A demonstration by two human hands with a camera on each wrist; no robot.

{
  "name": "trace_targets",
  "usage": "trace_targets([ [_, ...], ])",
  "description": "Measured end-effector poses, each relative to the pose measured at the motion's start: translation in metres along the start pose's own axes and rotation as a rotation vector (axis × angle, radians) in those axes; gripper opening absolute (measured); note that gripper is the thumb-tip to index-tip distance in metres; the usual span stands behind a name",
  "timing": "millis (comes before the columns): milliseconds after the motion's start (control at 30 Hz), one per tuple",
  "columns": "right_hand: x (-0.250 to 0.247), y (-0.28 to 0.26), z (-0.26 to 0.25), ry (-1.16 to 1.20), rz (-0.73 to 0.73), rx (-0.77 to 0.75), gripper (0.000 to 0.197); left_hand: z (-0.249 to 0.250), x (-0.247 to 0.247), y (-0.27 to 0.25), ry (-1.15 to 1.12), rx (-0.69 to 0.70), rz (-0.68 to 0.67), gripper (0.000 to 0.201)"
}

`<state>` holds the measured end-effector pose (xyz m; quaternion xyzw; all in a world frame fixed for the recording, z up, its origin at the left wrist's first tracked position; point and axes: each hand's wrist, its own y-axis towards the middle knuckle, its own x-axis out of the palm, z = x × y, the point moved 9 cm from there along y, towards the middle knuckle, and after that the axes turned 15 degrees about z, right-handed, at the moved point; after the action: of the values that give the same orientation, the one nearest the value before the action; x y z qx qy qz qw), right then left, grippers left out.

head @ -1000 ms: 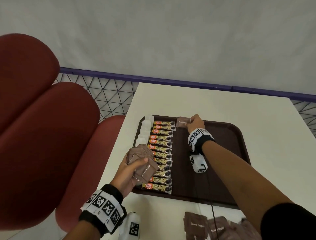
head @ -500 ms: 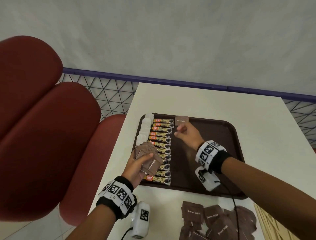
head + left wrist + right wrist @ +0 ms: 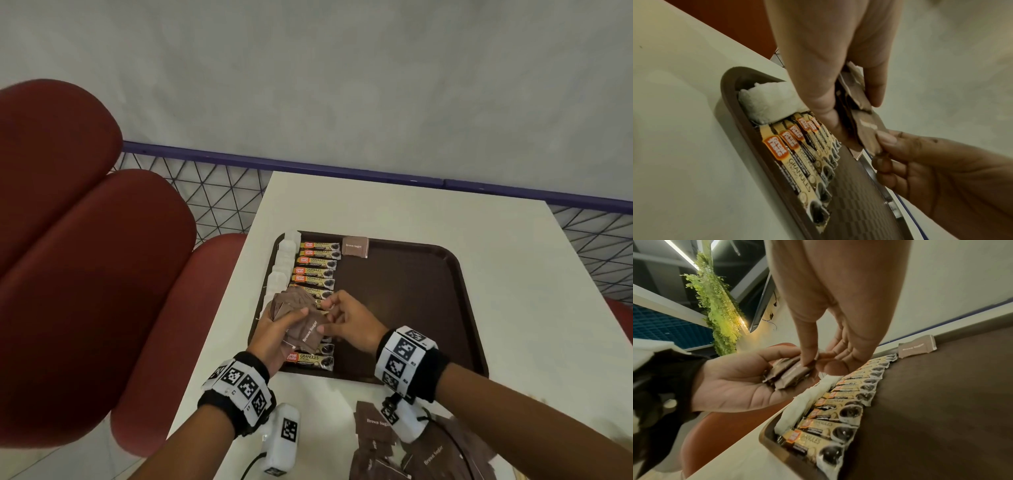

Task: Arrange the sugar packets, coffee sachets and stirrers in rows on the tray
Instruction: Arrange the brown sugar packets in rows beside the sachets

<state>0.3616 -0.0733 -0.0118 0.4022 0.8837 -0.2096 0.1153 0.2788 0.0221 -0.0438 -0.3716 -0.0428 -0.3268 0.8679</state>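
Note:
A dark brown tray (image 3: 455, 308) lies on the white table. Along its left edge runs a row of white packets (image 3: 283, 260), then a row of coffee sachets (image 3: 317, 263). One brown sugar packet (image 3: 355, 246) lies alone at the tray's far edge, beside the top sachet. My left hand (image 3: 274, 329) holds a stack of brown sugar packets (image 3: 294, 308) over the near sachets. My right hand (image 3: 346, 320) pinches the front packet (image 3: 308, 334) of that stack between thumb and fingers; the pinched packet (image 3: 867, 134) also shows in the left wrist view, and the stack (image 3: 789, 371) in the right wrist view.
More brown sugar packets (image 3: 421, 448) lie loose on the table near the front edge, right of my left forearm. Red padded seats (image 3: 85, 260) stand to the left of the table. A purple rail with wire mesh (image 3: 212, 192) runs behind the table. The tray's right half is bare.
My right hand let go of one sugar packet at the tray's far edge, drew back toward me and now pinches a packet from the stack in my left hand.

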Motion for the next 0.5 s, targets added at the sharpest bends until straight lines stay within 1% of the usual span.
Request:
trace_targets([
  [67,-0.005,0.002,0.003,-0.014,-0.021,0.009,0.027,0.0,0.001,0.0,-0.002,-0.001,-0.001,0.055],
  [133,-0.014,0.002,0.005,-0.033,-0.042,0.018,0.019,0.001,-0.001,0.002,-0.02,-0.007,0.015,0.049],
  [200,-0.031,0.005,0.006,-0.056,-0.016,0.029,0.015,0.002,-0.003,0.003,-0.037,-0.009,0.022,0.044],
  [267,-0.057,0.016,0.009,-0.086,0.09,0.037,0.02,0.004,-0.005,0.005,-0.041,-0.006,0.031,0.044],
  [333,-0.084,0.031,0.012,-0.114,0.236,0.045,0.024,0.006,-0.008,0.007,-0.037,-0.007,0.041,0.046],
  [433,-0.121,0.055,0.013,-0.143,0.456,0.075,0.015,0.005,-0.012,0.009,-0.04,-0.026,0.044,0.046],
  [500,-0.138,0.072,0.015,-0.153,0.559,0.118,0.013,0.006,-0.012,0.009,-0.04,-0.035,0.034,0.045],
])
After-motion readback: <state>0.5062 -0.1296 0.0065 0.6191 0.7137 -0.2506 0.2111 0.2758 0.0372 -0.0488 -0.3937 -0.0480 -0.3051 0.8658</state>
